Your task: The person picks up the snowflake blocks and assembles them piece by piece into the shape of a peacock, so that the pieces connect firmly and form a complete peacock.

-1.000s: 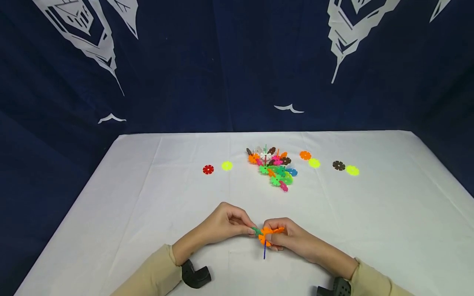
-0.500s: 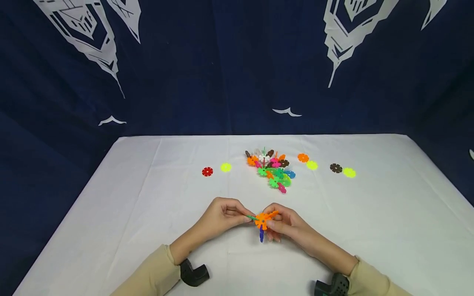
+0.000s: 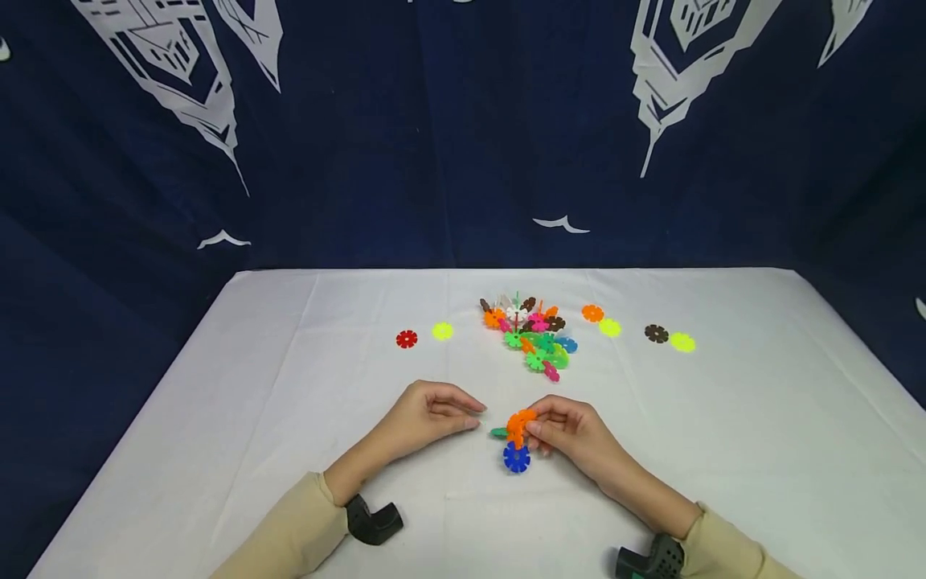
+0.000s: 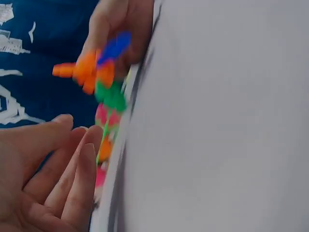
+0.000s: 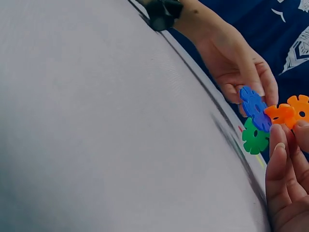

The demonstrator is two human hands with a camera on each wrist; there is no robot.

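My right hand (image 3: pixel 575 434) pinches a small cluster of interlocking flower discs between thumb and fingers, above the white table. Two orange discs (image 3: pixel 519 423) make up its middle, a blue disc (image 3: pixel 517 457) hangs at the bottom and a green disc (image 3: pixel 499 433) juts out to the left. The right wrist view shows the blue disc (image 5: pixel 255 107) and the green disc (image 5: pixel 255 137) with their slotted edges. Just left of the cluster, my left hand (image 3: pixel 432 416) holds nothing; a small gap parts its fingertips from the green disc.
Behind the hands stands a larger multicoloured assembly of joined discs (image 3: pixel 531 334). Loose discs lie at either side: a red disc (image 3: pixel 407 338) and a yellow disc (image 3: pixel 442 330) on the left, orange, yellow and brown ones on the right. A dark blue curtain (image 3: pixel 405 145) hangs behind the table.
My left hand has let go of the green disc and drawn back to the left. In my right hand the cluster has turned, so the blue disc now faces the head camera.
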